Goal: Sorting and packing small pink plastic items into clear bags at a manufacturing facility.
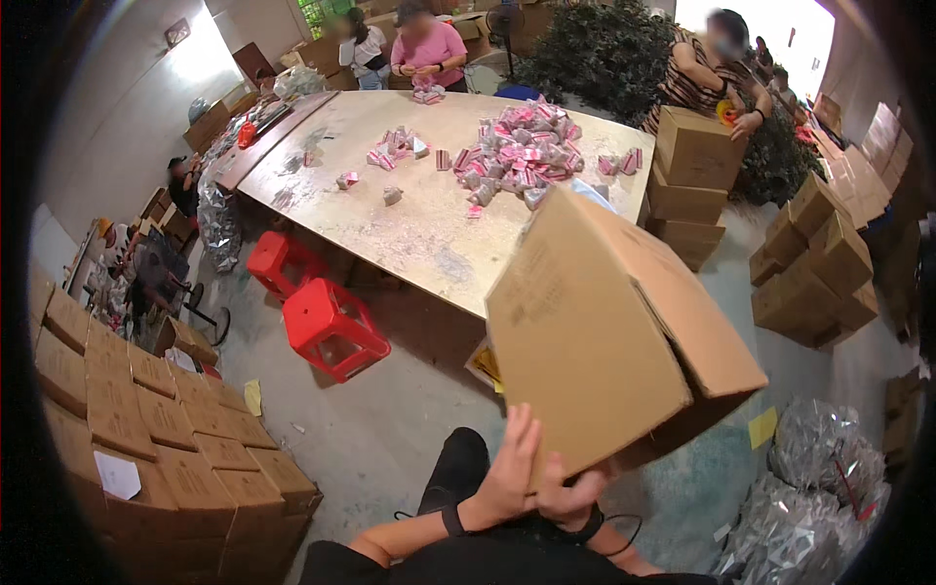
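While the person is standing near the table's (429, 244) corner, both hands are gripping a large cardboard box (604, 331) from below, holding it tilted in the air in front of the body. The left hand (507, 478) is lying flat against the box's near face, fingers spread upward on the cardboard, and the right hand (570, 497) is curling under the lower edge just beside it, fingers clamped on the cardboard. One flap on the box's right end is hanging partly open. Behind the box, the table is carrying a heap of small pink and white packs (517, 151), with smaller clusters scattered to the left of it. Two red stools (331, 327) are standing on the floor by the table's near edge. Sealed cartons (156, 429) are sitting stacked at lower left, and more cartons (814, 263) are piling up at right. Silver foil bags (819, 487) are lying at lower right. Other people are working at the table's far side.
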`<state>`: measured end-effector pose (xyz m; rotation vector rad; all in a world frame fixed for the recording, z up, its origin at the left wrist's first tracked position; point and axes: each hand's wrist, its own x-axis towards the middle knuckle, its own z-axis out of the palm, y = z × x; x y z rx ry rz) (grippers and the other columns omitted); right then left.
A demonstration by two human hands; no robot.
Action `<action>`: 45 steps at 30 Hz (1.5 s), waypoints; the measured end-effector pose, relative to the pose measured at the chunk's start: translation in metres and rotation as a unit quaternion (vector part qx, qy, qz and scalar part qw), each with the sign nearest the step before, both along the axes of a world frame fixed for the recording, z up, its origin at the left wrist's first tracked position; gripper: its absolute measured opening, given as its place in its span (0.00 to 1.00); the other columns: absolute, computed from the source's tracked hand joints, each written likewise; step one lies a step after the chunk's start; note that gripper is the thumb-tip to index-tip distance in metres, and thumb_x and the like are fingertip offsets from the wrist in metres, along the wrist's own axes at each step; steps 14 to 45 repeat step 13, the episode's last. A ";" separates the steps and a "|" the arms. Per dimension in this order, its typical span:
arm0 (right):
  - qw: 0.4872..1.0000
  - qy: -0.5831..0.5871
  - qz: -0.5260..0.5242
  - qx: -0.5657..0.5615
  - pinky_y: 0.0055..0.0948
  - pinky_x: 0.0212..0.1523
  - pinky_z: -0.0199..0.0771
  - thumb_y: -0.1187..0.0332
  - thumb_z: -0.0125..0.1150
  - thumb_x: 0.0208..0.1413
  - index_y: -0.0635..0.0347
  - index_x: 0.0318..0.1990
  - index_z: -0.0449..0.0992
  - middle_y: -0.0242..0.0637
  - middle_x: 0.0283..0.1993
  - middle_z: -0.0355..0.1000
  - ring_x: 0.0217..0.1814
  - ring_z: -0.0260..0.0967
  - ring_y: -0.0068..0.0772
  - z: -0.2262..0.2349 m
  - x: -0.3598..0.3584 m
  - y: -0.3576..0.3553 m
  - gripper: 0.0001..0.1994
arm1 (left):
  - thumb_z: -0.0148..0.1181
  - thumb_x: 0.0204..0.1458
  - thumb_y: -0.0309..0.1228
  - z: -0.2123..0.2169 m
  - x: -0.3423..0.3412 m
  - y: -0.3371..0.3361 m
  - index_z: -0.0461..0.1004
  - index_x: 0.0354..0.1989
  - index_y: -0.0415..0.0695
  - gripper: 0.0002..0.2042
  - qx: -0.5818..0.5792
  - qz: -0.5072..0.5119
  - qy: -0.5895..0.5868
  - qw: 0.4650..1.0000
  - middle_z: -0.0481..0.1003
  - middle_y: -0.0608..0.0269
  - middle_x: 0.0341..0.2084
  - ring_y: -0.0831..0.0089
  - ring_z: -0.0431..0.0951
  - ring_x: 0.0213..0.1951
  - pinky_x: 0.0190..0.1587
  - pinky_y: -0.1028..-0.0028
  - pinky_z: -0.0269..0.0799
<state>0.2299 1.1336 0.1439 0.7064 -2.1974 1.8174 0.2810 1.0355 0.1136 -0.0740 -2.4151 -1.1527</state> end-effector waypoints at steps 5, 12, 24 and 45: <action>0.973 0.056 0.218 0.052 0.37 0.40 0.66 0.67 0.62 0.42 0.66 0.49 0.64 0.48 0.39 0.64 0.41 0.64 0.47 -0.008 -0.051 -0.120 0.25 | 0.45 0.53 0.27 -0.036 -0.025 -0.090 0.55 0.54 0.29 0.21 0.236 0.131 0.052 0.962 0.63 0.44 0.50 0.57 0.66 0.51 0.52 0.66 0.62; 0.776 0.079 0.339 0.526 0.42 0.42 0.62 0.56 0.51 0.51 0.58 0.48 0.67 0.44 0.43 0.69 0.48 0.63 0.43 -0.040 -0.145 -0.276 0.21 | 0.40 0.59 0.35 -0.080 -0.082 -0.276 0.64 0.47 0.33 0.17 0.346 0.251 -0.096 0.899 0.72 0.50 0.37 0.66 0.72 0.40 0.43 0.70 0.66; 0.836 0.133 0.300 0.439 0.44 0.42 0.63 0.54 0.51 0.51 0.58 0.48 0.69 0.44 0.44 0.70 0.51 0.63 0.44 -0.037 -0.146 -0.285 0.21 | 0.41 0.59 0.36 -0.080 -0.082 -0.289 0.64 0.47 0.33 0.17 0.337 0.238 -0.124 0.903 0.72 0.50 0.37 0.65 0.72 0.40 0.44 0.70 0.66; 0.836 0.133 0.300 0.439 0.44 0.42 0.63 0.54 0.51 0.51 0.58 0.48 0.69 0.44 0.44 0.70 0.51 0.63 0.44 -0.037 -0.146 -0.285 0.21 | 0.41 0.59 0.36 -0.080 -0.082 -0.289 0.64 0.47 0.33 0.17 0.337 0.238 -0.124 0.903 0.72 0.50 0.37 0.65 0.72 0.40 0.44 0.70 0.66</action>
